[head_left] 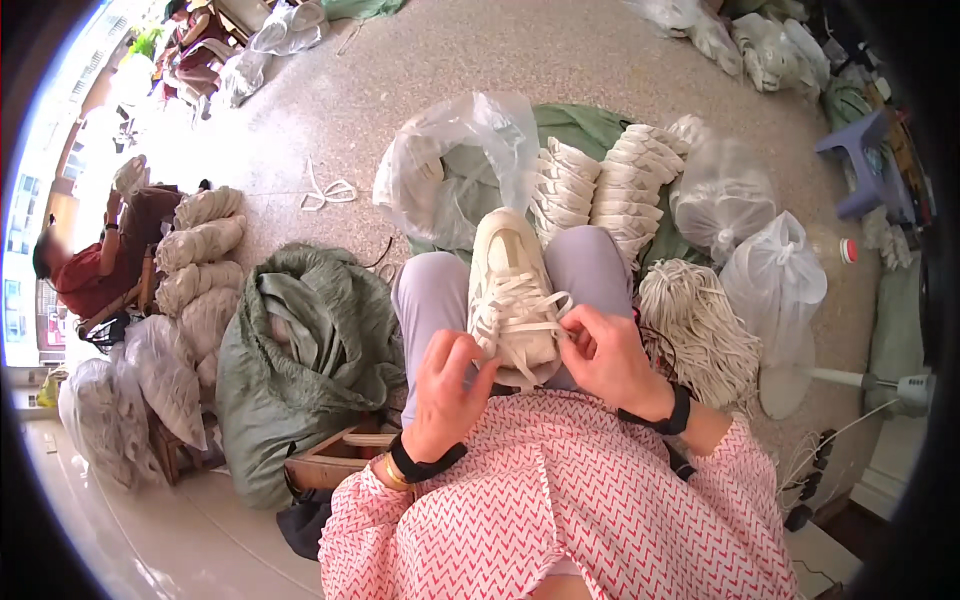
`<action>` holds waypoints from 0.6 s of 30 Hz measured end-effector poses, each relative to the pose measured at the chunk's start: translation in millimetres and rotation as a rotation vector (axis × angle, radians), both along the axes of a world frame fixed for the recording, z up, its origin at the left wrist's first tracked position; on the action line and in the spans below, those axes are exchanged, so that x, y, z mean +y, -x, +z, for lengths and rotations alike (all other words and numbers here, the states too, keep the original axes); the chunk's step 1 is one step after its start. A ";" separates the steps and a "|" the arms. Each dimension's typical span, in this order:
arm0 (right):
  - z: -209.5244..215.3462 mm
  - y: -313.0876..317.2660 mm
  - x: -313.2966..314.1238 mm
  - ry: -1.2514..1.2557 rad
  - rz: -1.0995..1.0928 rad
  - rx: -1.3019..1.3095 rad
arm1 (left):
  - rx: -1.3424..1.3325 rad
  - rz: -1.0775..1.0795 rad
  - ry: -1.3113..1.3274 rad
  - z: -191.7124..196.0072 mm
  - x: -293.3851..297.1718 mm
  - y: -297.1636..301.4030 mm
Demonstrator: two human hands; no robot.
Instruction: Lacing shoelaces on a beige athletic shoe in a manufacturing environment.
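A cream sneaker point(497, 245) rests between my knees, its toe pointing away from me. White shoelace point(522, 318) crisscrosses over its tongue. My left hand point(445, 392) is closed at the shoe's left side near the ankle opening, thumb and forefinger pinched on the lace. On the opposite side, my right hand point(612, 358) pinches the lace too, with its other fingers curled. The lace ends are partly hidden by my fingers.
Stacked cream shoe pieces point(630, 190) stand beyond my right knee, beside a clear plastic bag point(505, 130). A bundle of laces point(700, 325) lies right, near tied bags point(775, 285). A green sack point(310, 350) sits left. Another person point(95, 262) works at far left.
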State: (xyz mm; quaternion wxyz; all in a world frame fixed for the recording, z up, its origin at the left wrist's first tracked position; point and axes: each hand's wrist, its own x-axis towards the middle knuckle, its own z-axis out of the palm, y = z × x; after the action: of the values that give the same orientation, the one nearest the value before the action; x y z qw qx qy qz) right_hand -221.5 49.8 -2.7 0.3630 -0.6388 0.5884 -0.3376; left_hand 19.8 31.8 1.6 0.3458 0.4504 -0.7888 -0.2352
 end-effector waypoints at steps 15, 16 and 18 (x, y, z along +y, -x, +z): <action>36.8 0.3 -30.9 0.026 -0.117 -0.327 | -0.001 -0.047 -0.071 17.3 13.1 -20.5; 36.6 8.6 -29.5 0.046 -0.162 -0.254 | 0.165 0.034 -0.147 18.0 14.6 -24.2; 29.7 14.0 -23.6 0.094 -0.168 -0.206 | 0.306 0.125 -0.307 19.6 16.7 -30.1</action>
State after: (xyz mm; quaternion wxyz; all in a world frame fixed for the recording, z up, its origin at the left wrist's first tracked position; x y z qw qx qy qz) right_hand -235.5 26.2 26.9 0.3616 -0.5654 0.5832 -0.4576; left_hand 49.9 48.6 21.3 0.4027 0.5047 -0.6528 -0.3963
